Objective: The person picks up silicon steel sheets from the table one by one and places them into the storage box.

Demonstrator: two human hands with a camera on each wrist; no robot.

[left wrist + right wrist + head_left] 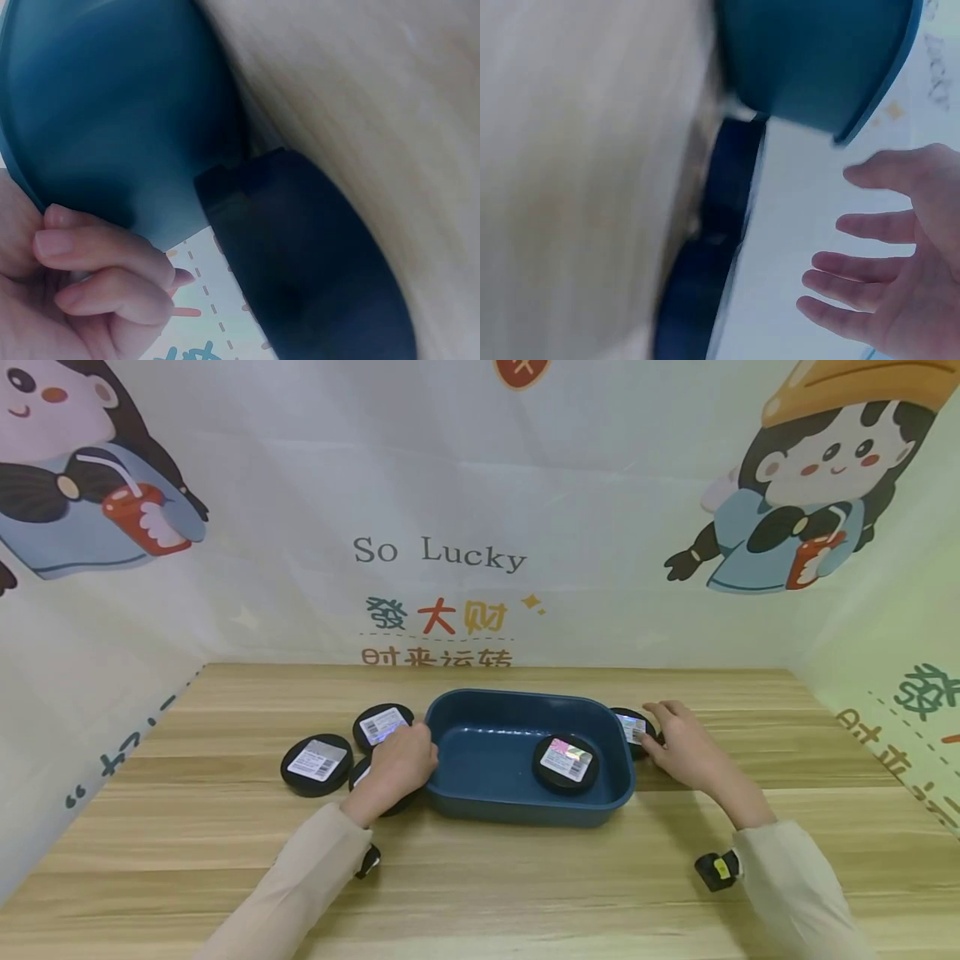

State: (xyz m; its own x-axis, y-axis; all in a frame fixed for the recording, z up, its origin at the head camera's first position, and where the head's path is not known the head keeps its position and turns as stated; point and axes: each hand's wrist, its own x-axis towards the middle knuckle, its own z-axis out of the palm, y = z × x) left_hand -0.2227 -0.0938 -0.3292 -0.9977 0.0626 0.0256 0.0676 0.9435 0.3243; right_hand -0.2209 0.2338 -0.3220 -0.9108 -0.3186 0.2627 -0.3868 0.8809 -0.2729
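Blue tray (pixel 480 802) sits mid-table with one black disc (pixel 566 762) inside. Left hand (pixel 401 762) curls on the tray's left rim. Right hand (pixel 686 745), fingers relaxed, reaches another disc (pixel 632 727) beside the tray's right rim; pinch its edges, lift gently.

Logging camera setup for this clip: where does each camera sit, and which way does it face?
Head: worn on the head, looking forward and down at the wooden table; both sleeves, left hand and right hand show.
Left wrist: looks past curled fingers at the blue tub and a black disc.
Right wrist: looks past spread fingers at another black disc.
All views share the tub.
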